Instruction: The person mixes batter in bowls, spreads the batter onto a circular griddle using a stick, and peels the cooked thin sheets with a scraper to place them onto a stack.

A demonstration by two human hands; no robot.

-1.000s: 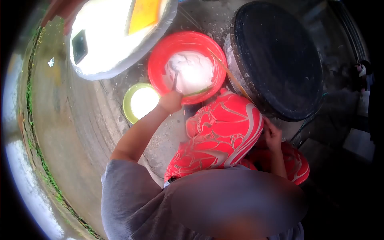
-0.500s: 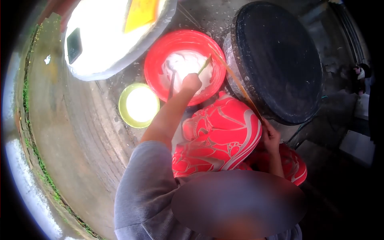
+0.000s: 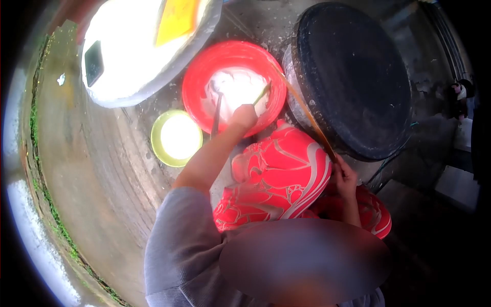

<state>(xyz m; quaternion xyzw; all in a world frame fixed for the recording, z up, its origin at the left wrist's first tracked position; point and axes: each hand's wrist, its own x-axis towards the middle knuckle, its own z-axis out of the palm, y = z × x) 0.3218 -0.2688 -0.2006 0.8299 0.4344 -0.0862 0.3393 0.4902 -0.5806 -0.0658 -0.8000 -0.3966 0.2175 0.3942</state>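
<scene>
A red basin (image 3: 192, 84) holds a thick white paste (image 3: 238, 84). Over its near side is my left hand (image 3: 244, 116), closed around a short, flat greenish tool (image 3: 263, 93) whose far end points to the basin's right wall. My right hand (image 3: 345, 176), by my right knee, is closed on the lower end of a long thin wooden stick (image 3: 307, 111). The stick slants up and left, its far tip at the basin's right rim. A dark-handled utensil (image 3: 217, 113) leans in the basin left of my left hand; its head is sunk in the paste.
Left of the basin stands a yellow-green bowl (image 3: 157, 138) with bright white contents. A round white-topped surface (image 3: 128, 56) bears a phone-like dark slab (image 3: 94, 62) and a yellow-orange sheet (image 3: 176, 20). A large black round disc (image 3: 355, 79) rises at the right. A person (image 3: 463, 97) is far right.
The view has shifted slightly. Both hands keep their grips, and my left hand with the greenish tool remains over the basin's near side, with little movement.
</scene>
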